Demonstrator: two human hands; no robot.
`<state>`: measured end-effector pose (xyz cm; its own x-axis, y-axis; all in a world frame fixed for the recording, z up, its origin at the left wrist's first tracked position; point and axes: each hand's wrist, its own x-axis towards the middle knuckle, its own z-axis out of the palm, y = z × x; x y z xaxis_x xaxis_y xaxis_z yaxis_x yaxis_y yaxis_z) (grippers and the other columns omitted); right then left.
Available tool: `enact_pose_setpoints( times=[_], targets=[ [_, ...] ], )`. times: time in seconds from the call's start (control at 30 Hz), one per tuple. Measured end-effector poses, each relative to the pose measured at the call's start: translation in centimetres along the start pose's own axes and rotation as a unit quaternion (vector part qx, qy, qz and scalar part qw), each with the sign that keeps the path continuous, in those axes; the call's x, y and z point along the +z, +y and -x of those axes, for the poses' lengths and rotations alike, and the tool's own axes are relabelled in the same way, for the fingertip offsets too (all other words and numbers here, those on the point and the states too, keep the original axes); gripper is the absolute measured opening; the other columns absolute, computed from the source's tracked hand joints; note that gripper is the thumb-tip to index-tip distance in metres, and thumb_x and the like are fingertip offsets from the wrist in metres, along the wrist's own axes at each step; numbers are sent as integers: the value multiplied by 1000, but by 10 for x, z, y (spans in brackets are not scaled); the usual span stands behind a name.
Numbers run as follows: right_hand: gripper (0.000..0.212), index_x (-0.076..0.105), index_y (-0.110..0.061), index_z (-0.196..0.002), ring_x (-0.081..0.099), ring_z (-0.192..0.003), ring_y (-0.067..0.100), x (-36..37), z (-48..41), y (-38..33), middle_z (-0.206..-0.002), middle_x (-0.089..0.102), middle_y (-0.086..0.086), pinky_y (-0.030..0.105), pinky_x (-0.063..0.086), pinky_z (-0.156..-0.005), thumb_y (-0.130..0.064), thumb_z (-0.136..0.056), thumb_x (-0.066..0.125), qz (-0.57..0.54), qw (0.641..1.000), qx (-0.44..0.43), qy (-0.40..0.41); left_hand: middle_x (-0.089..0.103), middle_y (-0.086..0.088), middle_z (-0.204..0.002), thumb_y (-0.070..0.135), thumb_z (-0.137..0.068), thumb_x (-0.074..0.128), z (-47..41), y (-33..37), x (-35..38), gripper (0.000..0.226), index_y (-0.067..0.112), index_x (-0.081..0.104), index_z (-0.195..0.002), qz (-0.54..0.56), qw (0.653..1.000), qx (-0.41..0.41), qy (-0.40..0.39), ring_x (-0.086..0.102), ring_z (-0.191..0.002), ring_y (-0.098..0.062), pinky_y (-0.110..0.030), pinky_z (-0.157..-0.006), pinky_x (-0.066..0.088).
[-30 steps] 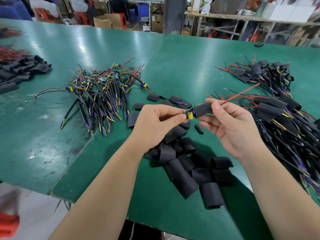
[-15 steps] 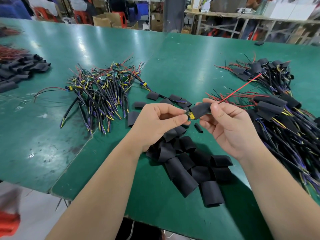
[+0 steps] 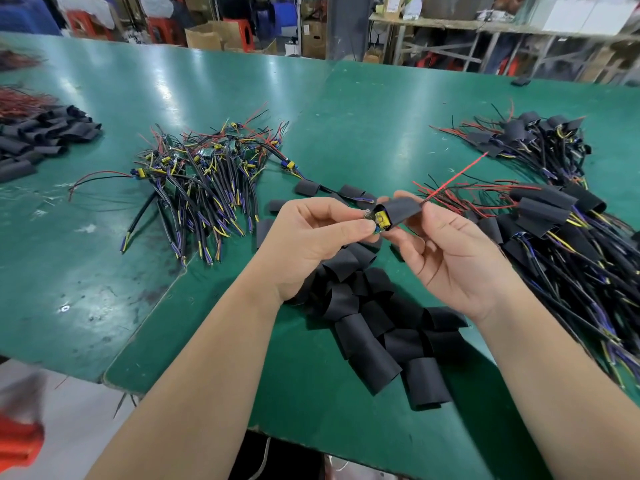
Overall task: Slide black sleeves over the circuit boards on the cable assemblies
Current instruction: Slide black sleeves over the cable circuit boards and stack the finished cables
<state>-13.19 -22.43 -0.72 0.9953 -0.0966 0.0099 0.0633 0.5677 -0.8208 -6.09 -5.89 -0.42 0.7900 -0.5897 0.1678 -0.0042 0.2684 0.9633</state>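
At the centre of the frame, my left hand (image 3: 311,244) pinches the near end of a small circuit board (image 3: 380,220) between thumb and forefinger. My right hand (image 3: 446,254) pinches a black sleeve (image 3: 403,208) that covers part of the board. A yellow component shows at the sleeve's open mouth. A thin red wire (image 3: 457,174) leaves the sleeve's far end toward the upper right.

The sleeve looks thin, soft and very light, and I judge it would flatten under a hard squeeze. It is best held lightly by its sides so the mouth stays open. The board seems stiff but delicate, with raised parts that could catch on the sleeve's edge. I would hold it by its edges and not tug on the wire.

Below my hands, in the lower centre, loose sleeves (image 3: 374,327) lie heaped on the green surface (image 3: 346,116). Bare assemblies (image 3: 201,174) lie in a tangle left of centre. Sleeved assemblies (image 3: 561,230) are piled along the right edge.
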Motion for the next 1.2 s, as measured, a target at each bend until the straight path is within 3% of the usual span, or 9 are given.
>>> enact_pose_setpoints(
  times=[0.07, 0.13, 0.2, 0.3, 0.53, 0.7, 0.97, 1.1, 1.2],
  targets=[
    [27, 79, -21, -91, 73, -82, 11, -1, 1, 0, -104, 74, -1, 16, 55, -58, -22, -81, 53, 17, 1000, -12, -7, 71, -3, -64, 10, -70, 71, -1, 0, -1, 15, 23, 75, -64, -2, 1000, -8, 8, 33, -44, -4, -21, -46, 16],
    [24, 78, -22, -91, 72, -85, 10, -2, 1, -1, -106, 73, -2, 17, 56, -60, -24, -77, 60, 26, 999, -28, -18, 71, -1, -63, 7, -72, 74, -1, 0, 0, 15, 20, 75, -65, -7, 1000, 0, 7, 37, -43, -2, -17, -46, 18],
    [25, 78, -23, -94, 71, -92, 11, -5, 1, -2, -112, 72, -2, 20, 56, -66, -18, -81, 57, 24, 998, -37, -34, 71, 1, -62, -4, -78, 68, 0, -1, 1, 17, 12, 72, -72, -10, 1000, 22, 11, 49, -45, 3, -6, -46, 30],
    [33, 76, -23, -101, 69, -97, 11, -8, 1, -3, -117, 70, -1, 22, 56, -72, -12, -87, 48, 24, 997, -39, -55, 70, 3, -61, -13, -82, 61, 1, -1, 2, 17, 3, 66, -80, -19, 999, 35, 15, 57, -48, 4, -3, -49, 39],
    [35, 76, -20, -103, 71, -89, 13, -11, 0, -3, -119, 69, 3, 23, 56, -71, -7, -84, 49, 55, 996, -40, -59, 70, 2, -61, -12, -82, 62, 1, 1, 0, 15, 3, 63, -78, -29, 999, 15, 14, 58, -47, 3, -3, -48, 39],
    [28, 72, -12, -103, 72, -81, 19, -8, -2, 1, -109, 72, 8, 23, 57, -65, -14, -84, 53, 61, 997, -37, -18, 72, 0, -67, -8, -79, 68, -2, -5, 0, 15, 6, 64, -77, -70, 997, 12, 35, 67, -63, -6, -15, -65, 51],
    [28, 75, -22, -83, 70, -69, 13, -2, -2, 7, -72, 69, 3, 19, 55, -61, -3, -65, 67, 61, 996, -66, 4, 69, 4, -59, -8, -82, 64, 0, 0, 3, 13, 5, 63, -77, -46, 999, 19, 15, 57, -46, 3, -3, -48, 38],
    [20, 75, -26, -79, 72, -67, 11, 1, -3, 9, -72, 72, -1, 18, 55, -58, -16, -61, 73, 47, 997, -64, 6, 68, 3, -57, -6, -82, 64, 0, 1, 4, 15, 7, 63, -74, -30, 1000, 5, 6, 50, -39, 4, -4, -43, 35],
    [17, 75, -27, -76, 71, -66, 9, 2, -2, 12, -74, 74, -2, 16, 54, -56, -21, -60, 73, 41, 997, -59, 4, 66, 0, -57, 9, -73, 71, -2, 1, 2, 13, 19, 69, -65, -39, 999, -25, 5, 38, -37, 1, -11, -39, 25]
  ],
)
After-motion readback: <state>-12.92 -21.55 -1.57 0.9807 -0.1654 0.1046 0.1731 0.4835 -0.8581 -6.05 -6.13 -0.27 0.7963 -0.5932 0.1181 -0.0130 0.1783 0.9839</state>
